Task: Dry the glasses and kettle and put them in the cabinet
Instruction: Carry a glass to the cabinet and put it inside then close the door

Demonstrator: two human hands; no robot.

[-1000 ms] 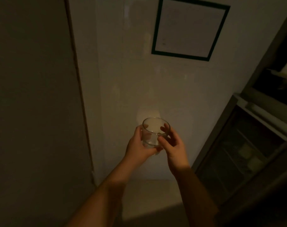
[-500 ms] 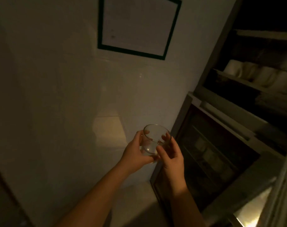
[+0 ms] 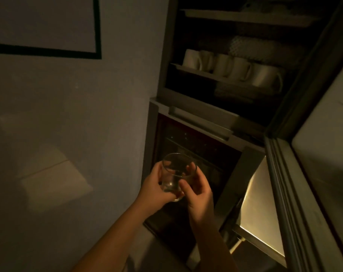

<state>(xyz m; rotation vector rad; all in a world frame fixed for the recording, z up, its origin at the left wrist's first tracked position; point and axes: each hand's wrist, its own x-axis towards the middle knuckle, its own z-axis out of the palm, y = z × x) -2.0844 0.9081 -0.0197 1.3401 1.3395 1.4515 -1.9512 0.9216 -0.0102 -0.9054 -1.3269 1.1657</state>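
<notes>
A clear short glass (image 3: 175, 173) is held upright in front of me in dim light. My left hand (image 3: 154, 188) wraps its left side and base. My right hand (image 3: 199, 190) grips its right side, thumb on the front wall and fingers behind the rim. The open cabinet (image 3: 221, 118) stands just beyond and to the right of the glass, its shelves showing. No kettle or cloth is in sight.
Several white mugs (image 3: 233, 68) line a shelf inside the cabinet, folded cloths behind them. The open cabinet door (image 3: 304, 193) juts out at the right. A dark-framed panel (image 3: 49, 26) hangs on the pale wall at the upper left.
The view has swung right: the framed panel slid to the left and the cabinet with its mugs came into full view. Both hands kept hold of the glass.
</notes>
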